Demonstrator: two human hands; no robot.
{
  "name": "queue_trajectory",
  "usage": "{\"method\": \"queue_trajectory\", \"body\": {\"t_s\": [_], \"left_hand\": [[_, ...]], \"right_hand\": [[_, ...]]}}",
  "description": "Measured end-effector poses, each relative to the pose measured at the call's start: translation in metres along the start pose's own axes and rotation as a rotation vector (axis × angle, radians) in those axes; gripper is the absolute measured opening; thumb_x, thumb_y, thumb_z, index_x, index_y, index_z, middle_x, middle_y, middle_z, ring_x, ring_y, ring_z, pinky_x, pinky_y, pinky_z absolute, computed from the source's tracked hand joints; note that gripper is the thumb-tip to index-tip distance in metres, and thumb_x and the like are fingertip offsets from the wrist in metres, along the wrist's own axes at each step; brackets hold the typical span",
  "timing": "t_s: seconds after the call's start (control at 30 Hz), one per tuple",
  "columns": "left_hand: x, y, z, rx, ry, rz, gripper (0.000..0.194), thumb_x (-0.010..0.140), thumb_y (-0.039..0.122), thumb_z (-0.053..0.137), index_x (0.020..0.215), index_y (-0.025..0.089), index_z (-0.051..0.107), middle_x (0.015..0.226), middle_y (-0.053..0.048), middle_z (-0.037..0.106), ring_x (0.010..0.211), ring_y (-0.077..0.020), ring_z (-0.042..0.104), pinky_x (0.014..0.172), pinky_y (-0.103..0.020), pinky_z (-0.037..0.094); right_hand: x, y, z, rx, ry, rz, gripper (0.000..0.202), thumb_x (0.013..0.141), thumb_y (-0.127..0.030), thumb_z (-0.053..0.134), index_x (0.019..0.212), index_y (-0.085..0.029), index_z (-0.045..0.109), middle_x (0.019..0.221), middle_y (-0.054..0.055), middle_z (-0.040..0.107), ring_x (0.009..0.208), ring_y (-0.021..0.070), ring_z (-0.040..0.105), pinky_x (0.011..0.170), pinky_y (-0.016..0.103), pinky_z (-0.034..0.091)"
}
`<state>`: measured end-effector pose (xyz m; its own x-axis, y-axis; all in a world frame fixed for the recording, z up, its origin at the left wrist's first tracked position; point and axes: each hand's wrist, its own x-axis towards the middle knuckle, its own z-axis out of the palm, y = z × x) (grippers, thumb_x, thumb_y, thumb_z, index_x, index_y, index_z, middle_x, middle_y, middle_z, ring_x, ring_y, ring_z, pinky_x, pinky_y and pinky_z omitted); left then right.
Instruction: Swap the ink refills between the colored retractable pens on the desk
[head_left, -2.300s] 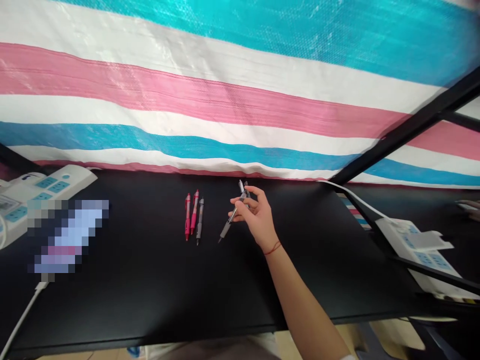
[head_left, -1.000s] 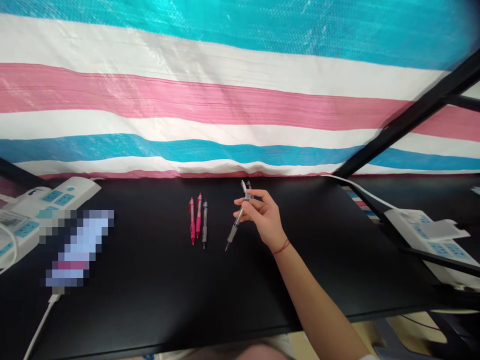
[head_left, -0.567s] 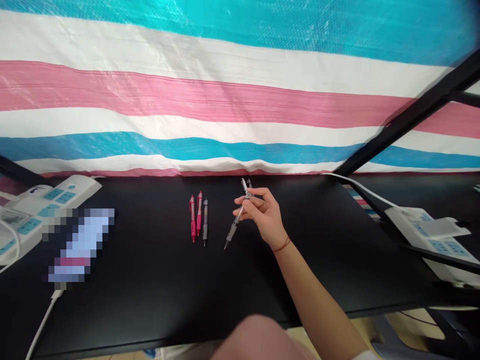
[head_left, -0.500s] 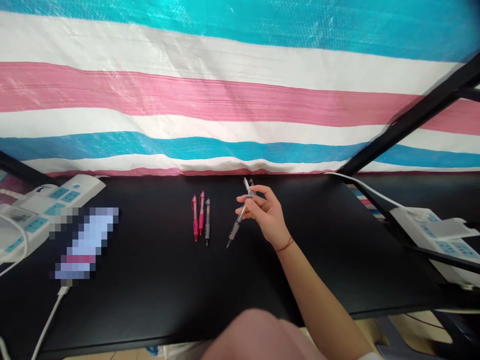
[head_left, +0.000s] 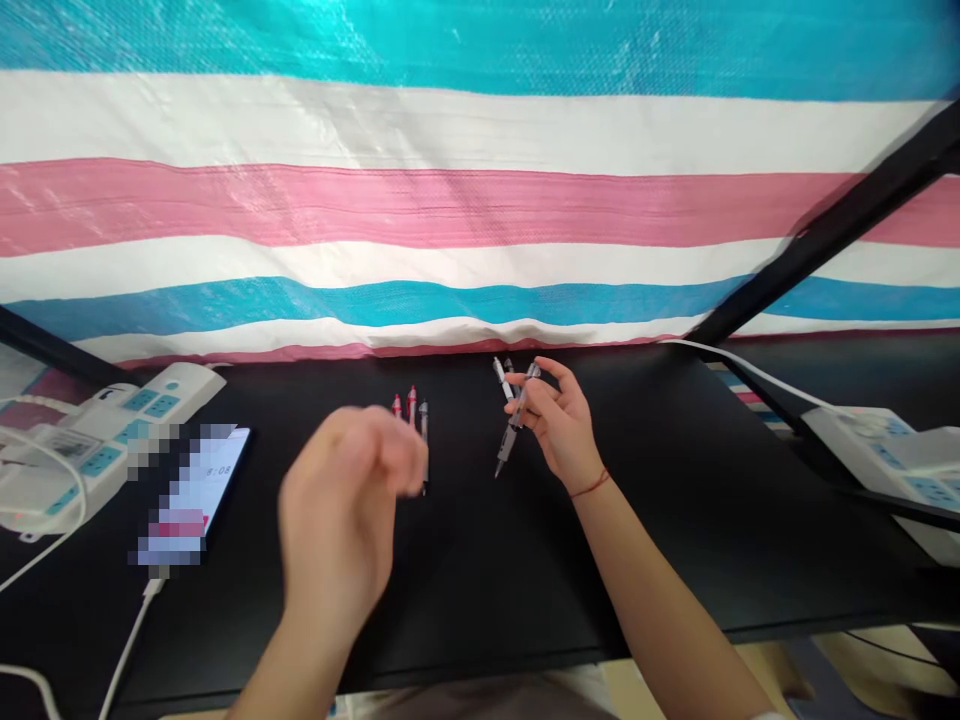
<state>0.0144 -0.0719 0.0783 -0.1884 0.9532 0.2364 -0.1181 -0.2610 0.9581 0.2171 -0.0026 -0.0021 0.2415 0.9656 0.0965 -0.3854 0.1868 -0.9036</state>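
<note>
My right hand [head_left: 559, 420] pinches a clear and grey pen [head_left: 513, 430], its tip pointing down and left above the black table [head_left: 480, 600]. Just behind it lie a white pen [head_left: 502, 378] and a darker one, partly covered by the fingers. My left hand [head_left: 349, 480], blurred by motion, is raised with its fingers curled; what it holds, if anything, cannot be made out. It hides most of two red pens [head_left: 412, 402] and part of a grey pen [head_left: 425, 420] that lie side by side.
To the left are a white power strip [head_left: 180, 390] and a phone [head_left: 225, 480] with a white cable. Another power strip [head_left: 862, 430] is at the right. A striped sheet [head_left: 480, 210] hangs behind the table, beside a black slanted bar [head_left: 825, 230].
My left hand has come into view in front of the red pens. My right hand has moved right with the pen, which now stands steeper. The view has shifted slightly.
</note>
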Motion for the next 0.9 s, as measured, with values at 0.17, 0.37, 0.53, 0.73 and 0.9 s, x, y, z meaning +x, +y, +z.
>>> {"method": "queue_trajectory", "body": {"t_s": [0.17, 0.37, 0.53, 0.73, 0.9], "left_hand": [[0.066, -0.06, 0.015, 0.155, -0.019, -0.069, 0.021, 0.078, 0.028, 0.054, 0.06, 0.018, 0.056, 0.054, 0.004, 0.044, 0.052, -0.0094, 0.043, 0.051, -0.021, 0.037], [0.074, -0.101, -0.014, 0.394, 0.061, -0.047, 0.024, 0.078, 0.035, 0.051, 0.063, 0.017, 0.057, 0.058, 0.003, 0.049, 0.058, -0.0111, 0.047, 0.056, -0.021, 0.038], [0.078, -0.104, -0.025, 0.546, -0.003, -0.062, 0.026, 0.078, 0.039, 0.051, 0.066, 0.018, 0.06, 0.06, 0.002, 0.053, 0.061, -0.013, 0.05, 0.059, -0.022, 0.039], [0.081, -0.11, -0.029, 0.564, -0.039, -0.1, 0.03, 0.079, 0.043, 0.05, 0.069, 0.018, 0.062, 0.061, 0.002, 0.056, 0.061, -0.0141, 0.053, 0.06, -0.023, 0.041], [0.077, -0.11, -0.027, 0.546, -0.045, -0.114, 0.03, 0.079, 0.043, 0.05, 0.069, 0.017, 0.063, 0.061, 0.001, 0.057, 0.062, -0.0143, 0.054, 0.061, -0.024, 0.042]], "right_hand": [[0.003, -0.001, -0.004, -0.033, 0.018, -0.038, 0.035, 0.074, -0.035, 0.069, 0.1, -0.024, 0.049, 0.086, 0.001, 0.071, 0.058, 0.0122, 0.066, 0.051, 0.023, 0.053], [0.017, 0.002, -0.019, -0.14, 0.235, -0.129, 0.04, 0.074, -0.038, 0.066, 0.103, -0.025, 0.042, 0.085, 0.0, 0.069, 0.053, 0.01, 0.06, 0.05, 0.024, 0.052], [0.036, 0.016, -0.046, -0.614, 0.375, -0.232, 0.028, 0.077, -0.042, 0.058, 0.092, -0.02, 0.048, 0.087, 0.005, 0.066, 0.054, 0.0117, 0.055, 0.048, 0.026, 0.049], [0.045, 0.034, -0.053, -1.058, 0.151, -0.294, 0.029, 0.078, -0.03, 0.05, 0.102, -0.015, 0.057, 0.104, 0.014, 0.063, 0.079, 0.0213, 0.062, 0.077, 0.04, 0.051], [0.036, 0.032, -0.053, -1.362, 0.106, -0.303, 0.019, 0.076, -0.024, 0.048, 0.085, -0.016, 0.063, 0.086, 0.011, 0.064, 0.076, 0.0235, 0.06, 0.075, 0.039, 0.048]]}}
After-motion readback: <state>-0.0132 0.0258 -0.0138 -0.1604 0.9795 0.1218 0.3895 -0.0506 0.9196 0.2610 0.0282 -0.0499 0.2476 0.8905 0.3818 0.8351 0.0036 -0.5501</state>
